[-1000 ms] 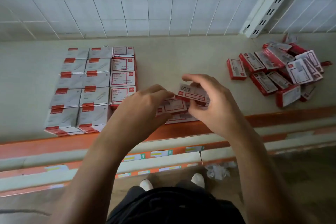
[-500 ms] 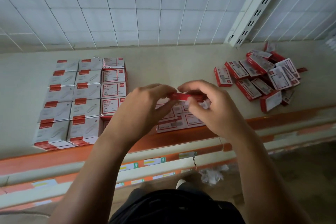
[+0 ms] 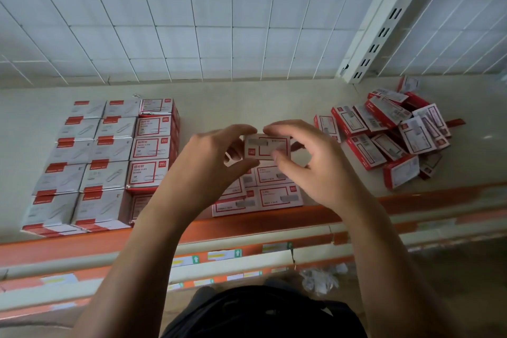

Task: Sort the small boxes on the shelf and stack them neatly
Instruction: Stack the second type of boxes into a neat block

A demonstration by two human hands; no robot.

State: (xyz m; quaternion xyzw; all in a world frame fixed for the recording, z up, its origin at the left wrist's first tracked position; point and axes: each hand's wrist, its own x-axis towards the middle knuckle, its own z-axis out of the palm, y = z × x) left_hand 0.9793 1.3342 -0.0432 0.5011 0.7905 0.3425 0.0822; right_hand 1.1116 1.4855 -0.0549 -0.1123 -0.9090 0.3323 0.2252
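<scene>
Nearest, below the orange front lip (image 3: 274,223) of the shelf (image 3: 247,101), we note label strips (image 3: 223,254) on the lower rails. Just behind the front lip, at mid-shelf, a flat group of boxes (image 3: 279,196) lies label-up with edges touching. Above that group we hold one small box (image 3: 267,145) in both hands, printed face up and long side roughly parallel to the front lip. Our left hand (image 3: 208,164) pinches the box's left end, curled fingers above and thumb below. Our right hand (image 3: 310,164) pinches the right end the same way. We cannot tell whether the small box touches the group underneath. Toward the left end of the shelf, a sorted block (image 3: 109,162) runs from the front edge toward the back: two columns of grey-white boxes and, just beside them, one column of red-framed boxes, all touching. Toward the right end, well apart from the hands, a loose pile (image 3: 392,134) of red boxes lies tilted and overlapping. Along the back edge stand a wire grid (image 3: 192,22) and a slotted upright (image 3: 384,16).
</scene>
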